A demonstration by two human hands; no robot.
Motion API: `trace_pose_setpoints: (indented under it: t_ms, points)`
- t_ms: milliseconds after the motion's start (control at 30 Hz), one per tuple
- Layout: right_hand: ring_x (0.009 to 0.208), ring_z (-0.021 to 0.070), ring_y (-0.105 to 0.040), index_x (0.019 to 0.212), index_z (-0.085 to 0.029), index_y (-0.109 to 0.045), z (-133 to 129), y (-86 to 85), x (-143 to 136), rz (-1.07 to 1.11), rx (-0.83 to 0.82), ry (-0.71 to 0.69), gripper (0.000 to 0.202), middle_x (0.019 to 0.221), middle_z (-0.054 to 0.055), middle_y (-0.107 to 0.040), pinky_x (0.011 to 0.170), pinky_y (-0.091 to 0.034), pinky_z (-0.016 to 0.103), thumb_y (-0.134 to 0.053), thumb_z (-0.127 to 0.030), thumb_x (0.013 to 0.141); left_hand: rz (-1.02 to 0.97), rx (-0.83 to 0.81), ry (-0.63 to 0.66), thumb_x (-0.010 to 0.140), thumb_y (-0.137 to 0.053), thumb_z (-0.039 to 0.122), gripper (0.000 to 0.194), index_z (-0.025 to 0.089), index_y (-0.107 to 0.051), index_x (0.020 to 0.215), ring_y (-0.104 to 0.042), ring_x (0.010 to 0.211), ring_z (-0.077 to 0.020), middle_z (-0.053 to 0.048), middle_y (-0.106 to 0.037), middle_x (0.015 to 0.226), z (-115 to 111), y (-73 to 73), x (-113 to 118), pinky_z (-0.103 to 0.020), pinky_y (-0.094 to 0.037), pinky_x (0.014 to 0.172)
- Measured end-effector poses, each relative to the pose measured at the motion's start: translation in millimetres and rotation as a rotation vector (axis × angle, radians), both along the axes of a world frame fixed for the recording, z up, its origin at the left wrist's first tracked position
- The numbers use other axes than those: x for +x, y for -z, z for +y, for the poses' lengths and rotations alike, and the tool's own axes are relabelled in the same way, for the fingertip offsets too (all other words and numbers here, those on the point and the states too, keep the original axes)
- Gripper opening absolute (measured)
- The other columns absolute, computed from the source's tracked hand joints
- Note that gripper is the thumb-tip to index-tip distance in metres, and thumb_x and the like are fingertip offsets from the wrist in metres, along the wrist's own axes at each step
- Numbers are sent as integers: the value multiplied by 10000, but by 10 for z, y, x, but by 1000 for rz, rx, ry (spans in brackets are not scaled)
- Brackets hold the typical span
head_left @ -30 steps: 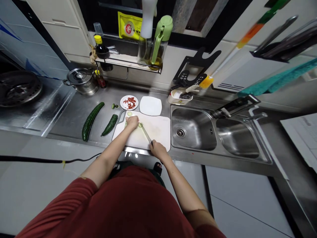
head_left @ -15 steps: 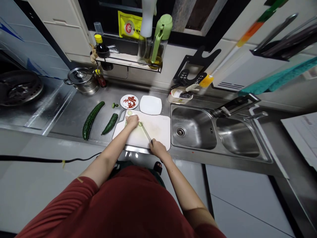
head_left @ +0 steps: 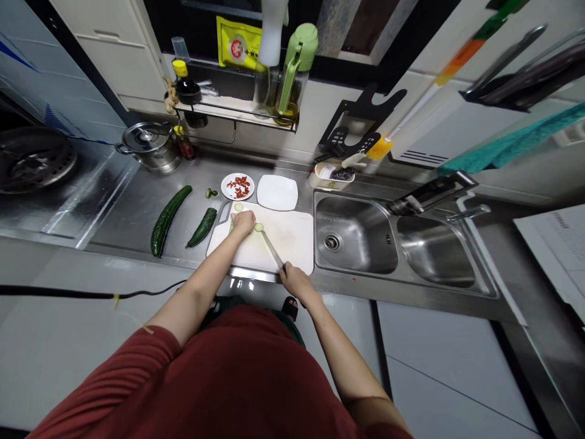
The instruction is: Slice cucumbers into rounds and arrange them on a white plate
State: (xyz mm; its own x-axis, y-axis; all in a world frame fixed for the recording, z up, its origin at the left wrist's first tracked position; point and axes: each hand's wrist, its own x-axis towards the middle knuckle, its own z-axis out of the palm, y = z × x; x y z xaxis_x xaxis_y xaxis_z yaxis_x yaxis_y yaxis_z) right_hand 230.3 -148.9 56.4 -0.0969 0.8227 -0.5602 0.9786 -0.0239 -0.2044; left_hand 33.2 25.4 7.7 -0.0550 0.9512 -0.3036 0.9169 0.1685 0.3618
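Observation:
My right hand (head_left: 296, 280) is wrapped round the black handle of a kitchen knife (head_left: 273, 249), near the front edge of a white cutting board (head_left: 286, 241). The blade points away to the left, with a round cucumber slice (head_left: 259, 227) at its tip. My left hand (head_left: 244, 224) is closed over a piece of cucumber (head_left: 231, 227) on the board; only a little pale green shows past the fingers. Another pale slice (head_left: 238, 208) lies beyond that hand.
Left of the board lie a half cucumber (head_left: 202, 228), a whole cucumber (head_left: 170, 221) and small green ends (head_left: 211, 193). Behind it stand a plate of chopped red bits (head_left: 237, 186) and a bare white plate (head_left: 276, 192). A double sink (head_left: 356, 235) adjoins on the right.
The knife and my right hand have shifted slightly towards me and to the right. My left hand stays at the same spot on the board.

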Motion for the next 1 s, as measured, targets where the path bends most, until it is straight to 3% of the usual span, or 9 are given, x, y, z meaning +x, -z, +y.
trace_pose_setpoints:
  t_ms: [667, 1000]
  points:
    - [996, 262, -618, 1141, -161, -508, 278, -84, -185, 9, -31, 8, 327, 1093, 152, -644, 765, -435, 329, -341, -376, 960, 19, -17, 4, 737, -607, 261, 127, 241, -650, 855, -591, 999, -242, -46, -695, 982, 15, 3, 3, -412, -289, 934]
    - [959, 278, -632, 1107, -160, -516, 114, -55, -87, 17, -13, 4, 322, 1048, 150, -658, 728, -434, 334, -336, -383, 958, 21, -25, 8, 746, -600, 263, 134, 244, -651, 868, -592, 999, -242, -43, -694, 993, 0, -34, -1, -414, -287, 935]
